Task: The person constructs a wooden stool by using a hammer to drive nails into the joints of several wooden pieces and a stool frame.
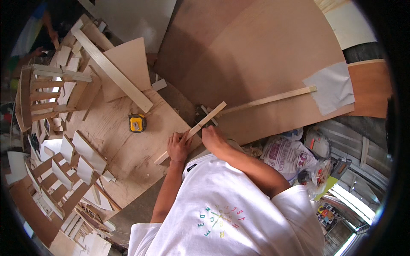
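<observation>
A narrow wooden strip (213, 112) lies slantwise over the corner of the plywood worktable (128, 162), its far end sticking out past the edge. My left hand (178, 147) grips the strip near its middle, against the tabletop. Close beside it, just past the table edge, my right hand (212, 137) is closed at the strip's side. Something small and dark shows at its fingers, mostly hidden, and I cannot make out what it is. A yellow and black tape measure (137, 123) rests on the table to the left of my hands.
A long board (113, 70) and a thin plywood piece (128, 64) lie at the table's far side. Slatted wooden frames (64, 170) crowd the left. Ahead leans a large brown sheet (265, 55) with another strip (273, 99). A filled sack (288, 158) stands right. Another person's hand (52, 34) shows far left.
</observation>
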Available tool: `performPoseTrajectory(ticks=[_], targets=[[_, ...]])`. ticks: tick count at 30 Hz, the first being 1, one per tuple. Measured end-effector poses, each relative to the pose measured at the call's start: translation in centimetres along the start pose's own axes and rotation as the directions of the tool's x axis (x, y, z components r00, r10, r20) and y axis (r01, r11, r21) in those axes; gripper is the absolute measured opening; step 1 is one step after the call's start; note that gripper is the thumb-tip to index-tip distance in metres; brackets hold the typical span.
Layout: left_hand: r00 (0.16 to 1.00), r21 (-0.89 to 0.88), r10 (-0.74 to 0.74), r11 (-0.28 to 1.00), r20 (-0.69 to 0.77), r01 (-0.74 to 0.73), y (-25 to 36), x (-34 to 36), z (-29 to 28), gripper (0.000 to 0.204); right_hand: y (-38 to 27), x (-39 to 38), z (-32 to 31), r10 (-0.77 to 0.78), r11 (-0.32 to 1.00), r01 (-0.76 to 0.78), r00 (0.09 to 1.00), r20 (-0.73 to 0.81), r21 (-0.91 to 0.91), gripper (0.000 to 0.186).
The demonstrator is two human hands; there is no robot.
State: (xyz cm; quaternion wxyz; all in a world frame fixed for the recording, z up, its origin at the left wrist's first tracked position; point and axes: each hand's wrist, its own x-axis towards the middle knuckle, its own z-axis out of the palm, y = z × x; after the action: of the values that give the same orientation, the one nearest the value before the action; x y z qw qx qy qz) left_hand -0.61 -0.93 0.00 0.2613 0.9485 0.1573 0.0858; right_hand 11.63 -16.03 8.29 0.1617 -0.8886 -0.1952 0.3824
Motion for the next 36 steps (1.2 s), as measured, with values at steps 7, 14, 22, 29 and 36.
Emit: performPoseTrajectory(ticks=[7,14,22,29,36], targets=[[0.998,0.006,0.032,0.999,-0.062,-0.032,-0.2,-0.1,0.3,0.043,0.9,-7.1,-4.7,-0.01,0.998,0.013,0.999,0.05,-0.055,0.022],[0.995,-0.022,0.047,0.999,-0.082,-0.049,0.0,0.2,-0.1,0.043,-0.5,-4.6,-3.6,-0.037,0.998,0.038,0.999,0.034,-0.042,0.025],[0.999,-0.035,0.007,0.999,-0.038,-0.008,0.3,-0.1,-0.2,0.04,0.2,-3.1,-1.4,-0.003,1.0,0.002,0.997,-0.071,-0.024,0.023],[0.999,-0.01,0.008,1.0,-0.033,-0.008,-0.3,0.0,0.3,0.039,0.7,-6.5,-3.9,-0.007,1.0,0.007,1.0,0.028,-0.015,0.026],[0.999,-0.007,0.009,1.0,-0.042,-0.009,-0.4,-0.3,0.1,0.04,-0.1,-4.9,-1.8,-0.04,0.998,0.036,0.996,-0.076,-0.047,0.025]])
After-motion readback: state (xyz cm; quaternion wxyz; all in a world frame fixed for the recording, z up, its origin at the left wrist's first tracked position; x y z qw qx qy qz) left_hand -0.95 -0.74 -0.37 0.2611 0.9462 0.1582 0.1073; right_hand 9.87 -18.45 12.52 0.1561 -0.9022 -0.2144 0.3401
